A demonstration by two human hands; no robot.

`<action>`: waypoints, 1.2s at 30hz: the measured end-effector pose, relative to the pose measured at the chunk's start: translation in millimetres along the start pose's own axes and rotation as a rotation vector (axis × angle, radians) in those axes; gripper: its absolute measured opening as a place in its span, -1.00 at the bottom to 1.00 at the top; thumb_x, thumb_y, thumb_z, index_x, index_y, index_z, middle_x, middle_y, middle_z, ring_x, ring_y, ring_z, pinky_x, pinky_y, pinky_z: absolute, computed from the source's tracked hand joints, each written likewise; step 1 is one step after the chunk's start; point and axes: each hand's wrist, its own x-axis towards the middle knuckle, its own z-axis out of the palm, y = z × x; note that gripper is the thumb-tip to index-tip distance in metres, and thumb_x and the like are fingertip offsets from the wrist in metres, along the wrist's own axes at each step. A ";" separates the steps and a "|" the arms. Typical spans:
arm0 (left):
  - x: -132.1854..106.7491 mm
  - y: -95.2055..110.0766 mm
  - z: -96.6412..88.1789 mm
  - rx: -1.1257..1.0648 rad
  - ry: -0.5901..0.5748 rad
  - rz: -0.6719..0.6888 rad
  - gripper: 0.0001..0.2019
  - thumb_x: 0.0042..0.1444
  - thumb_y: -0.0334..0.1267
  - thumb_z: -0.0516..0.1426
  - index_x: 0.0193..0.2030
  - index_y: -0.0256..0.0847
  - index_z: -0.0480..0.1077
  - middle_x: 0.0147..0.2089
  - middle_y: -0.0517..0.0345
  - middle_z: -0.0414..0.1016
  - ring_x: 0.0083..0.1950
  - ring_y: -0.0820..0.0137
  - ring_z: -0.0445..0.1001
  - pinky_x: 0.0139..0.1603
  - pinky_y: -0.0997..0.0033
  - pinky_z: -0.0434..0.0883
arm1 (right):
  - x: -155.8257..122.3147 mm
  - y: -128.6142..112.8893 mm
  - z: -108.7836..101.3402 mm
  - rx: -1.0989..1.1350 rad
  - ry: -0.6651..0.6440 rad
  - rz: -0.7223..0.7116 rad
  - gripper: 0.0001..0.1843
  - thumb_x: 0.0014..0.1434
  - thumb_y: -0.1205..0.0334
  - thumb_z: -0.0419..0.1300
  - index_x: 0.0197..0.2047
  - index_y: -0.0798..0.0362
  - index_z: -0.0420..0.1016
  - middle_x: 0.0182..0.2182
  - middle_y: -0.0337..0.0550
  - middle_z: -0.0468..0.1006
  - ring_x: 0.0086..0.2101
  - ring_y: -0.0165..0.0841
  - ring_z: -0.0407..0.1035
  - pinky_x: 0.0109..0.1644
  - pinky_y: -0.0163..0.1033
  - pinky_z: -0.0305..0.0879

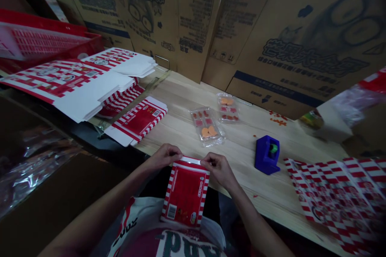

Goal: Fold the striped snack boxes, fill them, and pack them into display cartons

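Between my two hands is a red-and-white striped carton (187, 192), flat and close to my body, its printed side with a barcode facing up. My left hand (166, 156) pinches the top left corner, and my right hand (219, 168) pinches the top right corner. A white strip shows along the carton's top edge between them. Beyond the hands lie two clear sachets, a nearer one (207, 126) and a farther one (228, 108), holding orange and red pieces. To the left rests another striped carton (137, 122), lying flat.
Stacked flat cartons (81, 84) lie at the left beside a red crate (54, 36). A blue tape dispenser (267, 154) stands on the right of the wooden table (177, 96). Striped cartons (340, 196) fill the far right. Large cardboard boxes (295, 40) wall the back.
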 end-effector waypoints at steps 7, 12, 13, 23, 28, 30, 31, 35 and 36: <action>-8.2 -4.0 13.7 0.250 0.083 0.192 -0.79 0.14 -0.18 0.18 -0.18 -0.21 0.57 -0.25 0.02 0.59 -0.26 0.35 0.52 -0.23 0.44 0.40 | -1.3 -0.3 -10.6 -0.012 -0.017 0.016 -0.78 0.03 0.18 0.25 -0.57 0.10 0.45 -0.60 -0.25 0.44 -0.54 -0.43 0.26 -0.47 -0.37 0.17; -3.1 -12.7 15.2 0.265 0.072 0.207 -0.78 0.19 -0.22 0.13 -0.10 -0.17 0.55 -0.25 0.04 0.57 -0.23 0.34 0.52 -0.23 0.43 0.40 | 5.4 -5.5 -17.7 -0.053 -0.109 -0.007 -0.75 0.04 0.20 0.26 -0.60 0.11 0.44 -0.66 -0.31 0.38 -0.58 -0.48 0.19 -0.52 -0.41 0.08; -3.0 -14.0 15.3 0.266 0.067 0.212 -0.76 0.20 -0.23 0.11 -0.07 -0.17 0.54 -0.27 0.04 0.56 -0.24 0.35 0.51 -0.24 0.43 0.39 | 3.6 -5.2 -16.5 -0.084 -0.090 -0.021 -0.74 0.08 0.19 0.23 -0.58 0.11 0.45 -0.65 -0.30 0.38 -0.57 -0.48 0.20 -0.51 -0.41 0.09; -4.2 -16.1 34.0 0.143 0.244 0.166 -0.84 0.06 -0.19 0.23 -0.27 -0.21 0.54 -0.22 0.00 0.58 -0.17 0.28 0.53 -0.15 0.35 0.44 | -21.5 3.1 6.4 0.074 0.132 -0.007 -0.81 0.04 0.11 0.30 -0.42 0.07 0.54 -0.48 -0.19 0.54 -0.45 -0.36 0.38 -0.39 -0.33 0.27; -2.5 -9.9 39.3 0.142 0.181 0.106 -0.83 0.10 -0.18 0.19 -0.26 -0.22 0.52 -0.27 0.06 0.60 -0.24 0.30 0.54 -0.20 0.39 0.43 | -5.8 -1.7 -12.2 0.403 -0.014 0.221 -0.75 -0.20 0.11 0.44 -0.50 0.10 0.57 -0.57 -0.23 0.55 -0.55 -0.43 0.35 -0.42 -0.33 0.27; -2.7 -7.6 38.9 0.154 0.163 0.090 -0.83 0.10 -0.18 0.19 -0.25 -0.23 0.52 -0.28 0.07 0.60 -0.25 0.31 0.54 -0.23 0.41 0.42 | -0.1 -2.0 -17.1 0.396 -0.035 0.272 -0.75 -0.24 0.13 0.46 -0.54 0.12 0.58 -0.62 -0.24 0.54 -0.60 -0.46 0.31 -0.46 -0.35 0.23; -3.1 -6.8 38.4 0.162 0.161 0.084 -0.83 0.10 -0.19 0.19 -0.25 -0.23 0.52 -0.28 0.08 0.60 -0.25 0.32 0.54 -0.24 0.42 0.41 | 1.5 -1.7 -17.6 0.381 -0.042 0.278 -0.75 -0.24 0.12 0.46 -0.56 0.12 0.58 -0.63 -0.24 0.53 -0.61 -0.46 0.31 -0.47 -0.35 0.23; -5.7 -7.7 37.3 0.185 0.191 0.081 -0.84 0.12 -0.20 0.17 -0.25 -0.22 0.52 -0.31 0.10 0.59 -0.27 0.33 0.53 -0.28 0.45 0.40 | -4.8 1.7 -8.9 0.215 -0.004 0.118 -0.76 -0.01 0.07 0.34 -0.50 0.10 0.61 -0.56 -0.18 0.58 -0.54 -0.38 0.39 -0.43 -0.31 0.31; -6.2 -9.1 37.9 0.184 0.204 0.085 -0.84 0.13 -0.21 0.16 -0.25 -0.22 0.52 -0.30 0.09 0.59 -0.26 0.33 0.53 -0.27 0.45 0.41 | -9.3 3.0 -5.3 0.157 0.032 0.044 -0.77 0.04 0.08 0.31 -0.44 0.09 0.62 -0.49 -0.15 0.61 -0.47 -0.34 0.44 -0.38 -0.29 0.35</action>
